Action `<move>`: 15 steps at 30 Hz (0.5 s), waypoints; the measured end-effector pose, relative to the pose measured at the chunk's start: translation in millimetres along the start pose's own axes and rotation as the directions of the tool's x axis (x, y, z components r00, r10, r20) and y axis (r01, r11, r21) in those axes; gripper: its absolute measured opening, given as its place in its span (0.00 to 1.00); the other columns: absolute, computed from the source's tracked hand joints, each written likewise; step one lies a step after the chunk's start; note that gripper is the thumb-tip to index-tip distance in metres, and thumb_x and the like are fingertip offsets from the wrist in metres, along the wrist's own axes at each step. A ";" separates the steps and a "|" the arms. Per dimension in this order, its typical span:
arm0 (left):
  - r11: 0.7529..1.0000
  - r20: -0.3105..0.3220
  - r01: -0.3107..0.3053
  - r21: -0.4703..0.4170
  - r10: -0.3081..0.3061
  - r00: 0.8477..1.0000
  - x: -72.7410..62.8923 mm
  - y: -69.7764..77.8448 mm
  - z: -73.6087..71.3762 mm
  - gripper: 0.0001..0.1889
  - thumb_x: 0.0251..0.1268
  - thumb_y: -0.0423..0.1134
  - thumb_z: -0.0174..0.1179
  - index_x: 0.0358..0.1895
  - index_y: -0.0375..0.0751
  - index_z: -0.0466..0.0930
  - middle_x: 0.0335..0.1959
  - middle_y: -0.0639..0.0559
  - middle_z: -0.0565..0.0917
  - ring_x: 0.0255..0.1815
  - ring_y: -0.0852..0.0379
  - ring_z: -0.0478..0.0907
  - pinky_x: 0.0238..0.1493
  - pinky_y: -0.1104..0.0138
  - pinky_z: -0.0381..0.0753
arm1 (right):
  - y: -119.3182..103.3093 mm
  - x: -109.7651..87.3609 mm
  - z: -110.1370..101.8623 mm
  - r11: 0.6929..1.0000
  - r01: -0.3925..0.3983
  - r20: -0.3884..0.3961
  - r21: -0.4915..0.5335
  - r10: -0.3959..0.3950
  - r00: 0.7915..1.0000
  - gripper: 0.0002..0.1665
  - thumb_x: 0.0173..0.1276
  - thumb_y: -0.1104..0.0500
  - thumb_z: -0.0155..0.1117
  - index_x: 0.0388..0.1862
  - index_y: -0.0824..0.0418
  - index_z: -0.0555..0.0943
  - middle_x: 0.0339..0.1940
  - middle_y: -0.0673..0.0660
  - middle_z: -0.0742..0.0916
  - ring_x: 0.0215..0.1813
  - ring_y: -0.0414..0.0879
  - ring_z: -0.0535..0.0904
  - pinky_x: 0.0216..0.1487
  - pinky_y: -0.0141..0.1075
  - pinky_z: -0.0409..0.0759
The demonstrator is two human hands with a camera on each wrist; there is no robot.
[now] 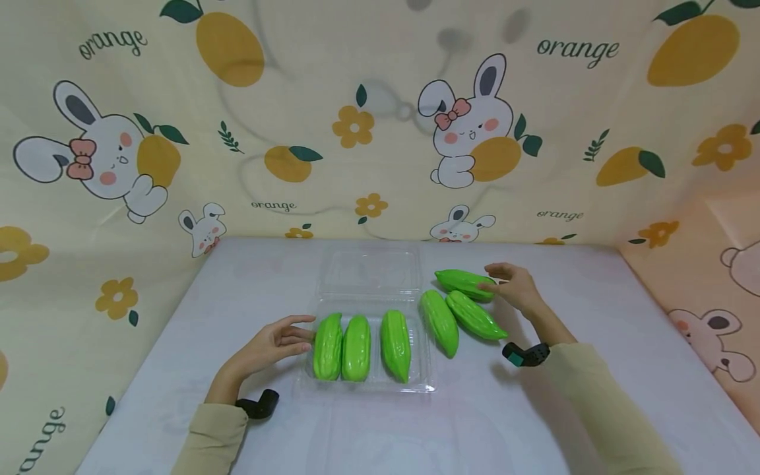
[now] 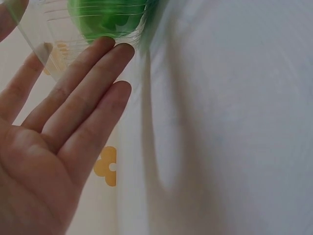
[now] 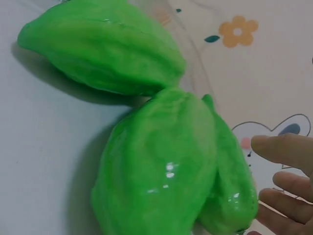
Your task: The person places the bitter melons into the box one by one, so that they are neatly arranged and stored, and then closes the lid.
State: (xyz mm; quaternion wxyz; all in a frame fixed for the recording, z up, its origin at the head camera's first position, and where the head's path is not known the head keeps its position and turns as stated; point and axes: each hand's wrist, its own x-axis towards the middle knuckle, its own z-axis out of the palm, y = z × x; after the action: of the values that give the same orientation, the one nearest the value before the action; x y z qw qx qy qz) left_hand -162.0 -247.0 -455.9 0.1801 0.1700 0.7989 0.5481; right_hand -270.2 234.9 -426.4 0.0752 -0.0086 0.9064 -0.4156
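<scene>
A clear plastic clamshell box (image 1: 420, 359) lies with its lid (image 1: 369, 272) folded back. In its tray are three glossy green ridged gourds: a left one (image 1: 328, 348), a middle one (image 1: 356, 348) and a right one (image 1: 396, 346). My left hand (image 1: 267, 346) is at the tray's left side, fingers extended; the left wrist view shows its fingertips (image 2: 124, 51) by the clear wall. Three more gourds lie right of the box: a rear one (image 1: 463, 284), a slanted one (image 1: 477, 316) and a near one (image 1: 441, 323). My right hand (image 1: 515, 289), loosely bent, is at the rear gourd's right end; contact is unclear.
The box and gourds are on a white table (image 1: 487, 422). A patterned cloth backdrop (image 1: 380, 79) rises behind the table, with more cloth at its left and right sides. Black wrist cameras sit on the left wrist (image 1: 261, 404) and right wrist (image 1: 525, 355).
</scene>
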 end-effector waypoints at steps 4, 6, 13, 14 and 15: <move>1.000 0.004 -0.002 -0.002 0.002 1.000 0.5 -1.8 0.2 0.34 0.67 0.43 0.60 0.72 0.35 0.59 0.62 0.28 0.75 0.63 0.33 0.74 0.55 0.68 0.82 | 4.5 -0.1 4.4 1.000 -0.024 -0.005 -0.017 0.024 1.000 0.38 0.65 0.52 0.67 0.68 0.69 0.67 0.69 0.72 0.71 0.71 0.67 0.65 0.71 0.57 0.67; 1.000 0.005 -0.002 0.001 0.002 1.000 0.4 -2.6 0.2 0.34 0.67 0.42 0.60 0.72 0.35 0.59 0.62 0.28 0.75 0.63 0.33 0.74 0.55 0.68 0.82 | 7.1 -0.4 6.3 0.999 -0.043 -0.009 -0.025 0.042 0.999 0.39 0.64 0.51 0.67 0.68 0.68 0.67 0.70 0.71 0.71 0.71 0.67 0.66 0.70 0.56 0.68; 1.000 0.002 0.002 -0.004 -0.002 1.000 0.1 -2.1 0.1 0.34 0.67 0.43 0.60 0.72 0.36 0.59 0.62 0.28 0.75 0.63 0.33 0.74 0.55 0.68 0.82 | 16.3 -3.5 8.7 0.999 -0.049 0.029 0.007 0.048 0.998 0.39 0.66 0.54 0.65 0.70 0.69 0.63 0.71 0.71 0.69 0.72 0.67 0.64 0.71 0.57 0.68; 1.000 0.002 0.003 -0.004 -0.003 1.000 0.4 -1.8 0.1 0.34 0.67 0.43 0.60 0.72 0.36 0.59 0.62 0.28 0.75 0.63 0.33 0.74 0.55 0.68 0.82 | 17.2 -4.0 9.0 0.999 -0.045 0.029 0.015 0.044 0.999 0.39 0.66 0.55 0.65 0.70 0.69 0.63 0.71 0.72 0.69 0.72 0.68 0.64 0.71 0.56 0.67; 1.000 0.003 0.005 -0.003 -0.005 1.000 0.6 -1.5 0.0 0.34 0.67 0.43 0.61 0.72 0.36 0.59 0.62 0.28 0.75 0.63 0.33 0.74 0.55 0.68 0.82 | 18.1 -4.3 9.4 0.999 -0.044 0.026 0.022 0.043 0.999 0.39 0.66 0.55 0.65 0.70 0.69 0.63 0.71 0.72 0.69 0.72 0.67 0.65 0.71 0.56 0.67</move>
State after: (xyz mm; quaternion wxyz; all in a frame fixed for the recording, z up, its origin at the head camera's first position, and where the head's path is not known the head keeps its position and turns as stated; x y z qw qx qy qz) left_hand -162.6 -247.2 -457.4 0.1827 0.1685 0.7982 0.5487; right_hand -263.8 240.0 -445.5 0.0959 0.0067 0.9005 -0.4241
